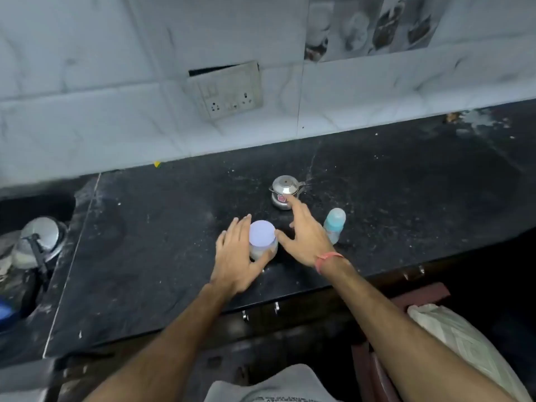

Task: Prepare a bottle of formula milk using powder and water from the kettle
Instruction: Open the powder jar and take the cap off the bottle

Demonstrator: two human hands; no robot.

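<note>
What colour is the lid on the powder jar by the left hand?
Pale lilac, almost white; the jar lid shows plainly in the head view, beside the left hand.

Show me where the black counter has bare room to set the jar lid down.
Bare counter runs from the left hand to the sink edge, and more lies right of the baby bottle toward the far stain. The crowded spot is the middle: lidded jar, right hand, steel kettle and bottle sit close together.
</note>
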